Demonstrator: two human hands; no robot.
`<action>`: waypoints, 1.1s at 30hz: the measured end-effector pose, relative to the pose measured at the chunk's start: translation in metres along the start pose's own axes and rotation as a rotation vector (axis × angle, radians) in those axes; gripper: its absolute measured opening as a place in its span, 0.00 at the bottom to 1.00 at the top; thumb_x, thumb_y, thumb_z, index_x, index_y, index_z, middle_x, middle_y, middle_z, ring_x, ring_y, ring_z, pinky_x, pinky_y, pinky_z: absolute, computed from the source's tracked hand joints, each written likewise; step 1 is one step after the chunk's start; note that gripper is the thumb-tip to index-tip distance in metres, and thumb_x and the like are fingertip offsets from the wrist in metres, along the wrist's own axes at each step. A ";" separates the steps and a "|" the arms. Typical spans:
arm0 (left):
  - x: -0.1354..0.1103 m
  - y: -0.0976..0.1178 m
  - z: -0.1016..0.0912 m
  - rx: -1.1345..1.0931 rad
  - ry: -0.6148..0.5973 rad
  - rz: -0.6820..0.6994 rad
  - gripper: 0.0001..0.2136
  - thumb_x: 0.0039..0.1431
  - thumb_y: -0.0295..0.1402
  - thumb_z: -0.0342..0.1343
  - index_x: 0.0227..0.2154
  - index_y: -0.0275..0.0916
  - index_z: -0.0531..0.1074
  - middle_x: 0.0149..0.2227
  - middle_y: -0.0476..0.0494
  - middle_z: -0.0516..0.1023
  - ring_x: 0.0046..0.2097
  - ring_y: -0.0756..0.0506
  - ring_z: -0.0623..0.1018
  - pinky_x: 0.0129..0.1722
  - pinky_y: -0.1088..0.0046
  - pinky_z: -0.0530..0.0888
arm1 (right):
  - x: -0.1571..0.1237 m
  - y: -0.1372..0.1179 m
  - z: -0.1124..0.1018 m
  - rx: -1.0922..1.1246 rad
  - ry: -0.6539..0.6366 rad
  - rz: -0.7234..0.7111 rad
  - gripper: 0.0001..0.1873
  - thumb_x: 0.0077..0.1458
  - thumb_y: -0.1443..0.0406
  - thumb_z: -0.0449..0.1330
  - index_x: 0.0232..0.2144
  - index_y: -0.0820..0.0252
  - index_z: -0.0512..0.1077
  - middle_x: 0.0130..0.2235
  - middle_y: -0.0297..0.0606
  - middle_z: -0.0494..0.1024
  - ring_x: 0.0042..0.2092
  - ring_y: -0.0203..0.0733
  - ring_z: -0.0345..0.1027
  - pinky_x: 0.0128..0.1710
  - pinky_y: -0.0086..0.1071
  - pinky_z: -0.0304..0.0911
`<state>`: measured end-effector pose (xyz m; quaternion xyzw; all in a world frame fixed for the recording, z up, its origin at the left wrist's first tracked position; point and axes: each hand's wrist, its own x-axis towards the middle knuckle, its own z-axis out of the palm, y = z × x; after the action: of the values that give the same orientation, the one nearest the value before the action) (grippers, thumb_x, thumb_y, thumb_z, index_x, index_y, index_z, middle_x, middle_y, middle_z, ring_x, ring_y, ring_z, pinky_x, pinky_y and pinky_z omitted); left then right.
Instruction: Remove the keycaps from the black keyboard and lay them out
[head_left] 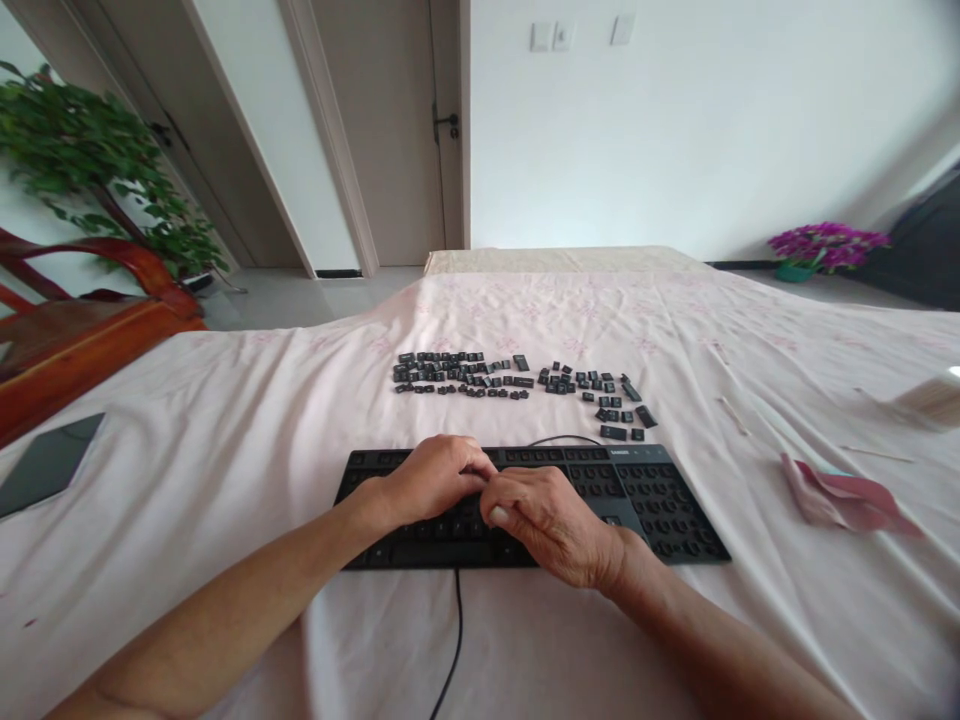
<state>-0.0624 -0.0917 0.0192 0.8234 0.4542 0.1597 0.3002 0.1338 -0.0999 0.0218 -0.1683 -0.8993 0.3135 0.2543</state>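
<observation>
A black keyboard (634,512) lies flat on the pink bedsheet, with bare key sockets showing on its right-hand block. Over its middle my left hand (439,475) is closed, fingertips bent down toward the keys. My right hand (551,515) touches it from the right, also closed, thumb folded against the fingers. Whatever the fingertips pinch is hidden behind the hands. Beyond the keyboard, many loose black keycaps (450,368) sit in rough rows, and a second group of keycaps (562,380) spreads to the right. A black cable (457,630) runs from under the keyboard toward me.
A dark-screened phone (52,465) rests at the left. On the right are a red-pink cloth (847,500), a cotton swab (735,416), another swab (877,454) and a tub (930,400) that seems full of swabs. A wooden chair (97,300) stands at the far left.
</observation>
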 end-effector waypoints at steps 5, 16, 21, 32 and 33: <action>0.001 0.001 -0.001 0.081 -0.027 0.064 0.07 0.56 0.27 0.55 0.28 0.39 0.78 0.30 0.49 0.77 0.35 0.49 0.75 0.34 0.78 0.66 | 0.003 0.003 0.002 -0.004 -0.016 0.040 0.23 0.68 0.57 0.38 0.29 0.60 0.66 0.29 0.38 0.71 0.31 0.37 0.65 0.35 0.31 0.60; 0.004 0.007 0.001 0.112 -0.053 0.095 0.09 0.58 0.37 0.57 0.32 0.41 0.80 0.32 0.48 0.80 0.37 0.48 0.75 0.37 0.76 0.65 | -0.010 0.011 0.010 0.077 0.195 -0.144 0.15 0.66 0.63 0.42 0.32 0.59 0.64 0.28 0.37 0.69 0.30 0.38 0.63 0.33 0.32 0.60; 0.009 0.012 -0.002 0.050 -0.101 -0.011 0.10 0.58 0.39 0.56 0.32 0.42 0.80 0.32 0.49 0.80 0.36 0.48 0.76 0.33 0.77 0.64 | -0.009 0.010 0.009 0.138 0.312 -0.148 0.14 0.66 0.65 0.43 0.32 0.59 0.65 0.28 0.37 0.71 0.31 0.38 0.65 0.34 0.32 0.61; 0.018 0.023 -0.007 -0.048 -0.150 -0.165 0.08 0.50 0.34 0.59 0.32 0.41 0.80 0.30 0.52 0.81 0.35 0.48 0.77 0.30 0.79 0.65 | -0.008 0.009 0.011 -0.123 0.223 -0.253 0.21 0.67 0.57 0.34 0.30 0.56 0.60 0.25 0.33 0.69 0.26 0.37 0.61 0.27 0.31 0.52; 0.018 0.025 -0.008 -0.045 -0.157 -0.170 0.08 0.49 0.34 0.59 0.32 0.41 0.80 0.30 0.52 0.81 0.35 0.48 0.78 0.30 0.79 0.65 | -0.008 0.009 0.011 -0.143 0.221 -0.265 0.22 0.67 0.56 0.33 0.29 0.56 0.60 0.25 0.33 0.70 0.25 0.36 0.61 0.26 0.31 0.52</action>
<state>-0.0407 -0.0834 0.0408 0.7850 0.4938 0.0787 0.3656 0.1352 -0.1019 0.0055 -0.0997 -0.9002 0.1920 0.3779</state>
